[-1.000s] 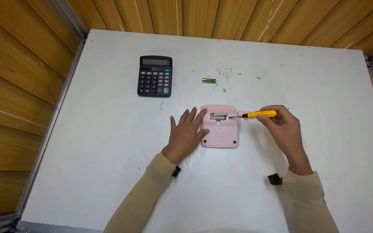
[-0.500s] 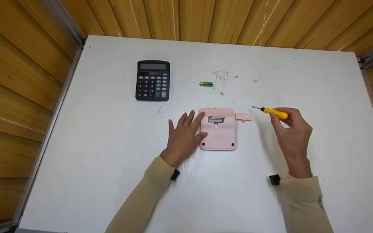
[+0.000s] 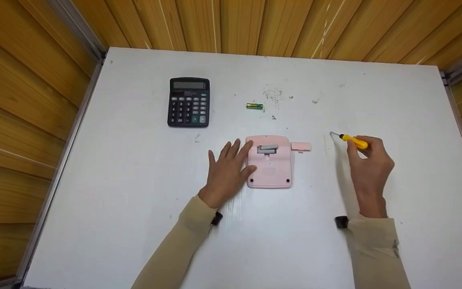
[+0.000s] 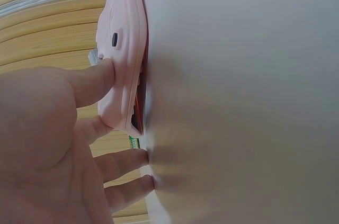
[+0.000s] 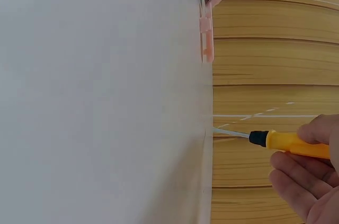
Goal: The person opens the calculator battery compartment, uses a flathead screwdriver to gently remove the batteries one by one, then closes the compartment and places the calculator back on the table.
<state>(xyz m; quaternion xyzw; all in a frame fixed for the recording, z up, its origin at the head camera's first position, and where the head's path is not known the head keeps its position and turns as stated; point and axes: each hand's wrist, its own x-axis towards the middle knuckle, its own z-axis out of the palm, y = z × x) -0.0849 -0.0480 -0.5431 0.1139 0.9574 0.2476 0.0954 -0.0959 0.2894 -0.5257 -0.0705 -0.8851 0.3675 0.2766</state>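
Observation:
A pink calculator (image 3: 270, 170) lies face down, its battery bay uncovered. Two grey batteries (image 3: 267, 149) sit in the bay, the upper one tilted. My left hand (image 3: 225, 174) rests at the calculator's left side, fingers spread and straight; in the left wrist view the thumb (image 4: 98, 83) touches its back. In my right hand (image 3: 372, 168) I hold a yellow screwdriver (image 3: 356, 142) by its handle, tip pointing left, above the table right of the calculator. Between them lies a pink battery cover (image 3: 300, 146), beside the calculator's right edge.
A black calculator (image 3: 189, 102) lies face up at the back left. Beyond the pink one is a green battery (image 3: 254, 106) on the white table (image 3: 134, 168). Wood-patterned panels (image 3: 239, 24) stand behind and along the sides.
My right hand has drawn the screwdriver away from the battery bay, to the right. The upper grey battery has tilted. My left hand has stayed on the pink calculator.

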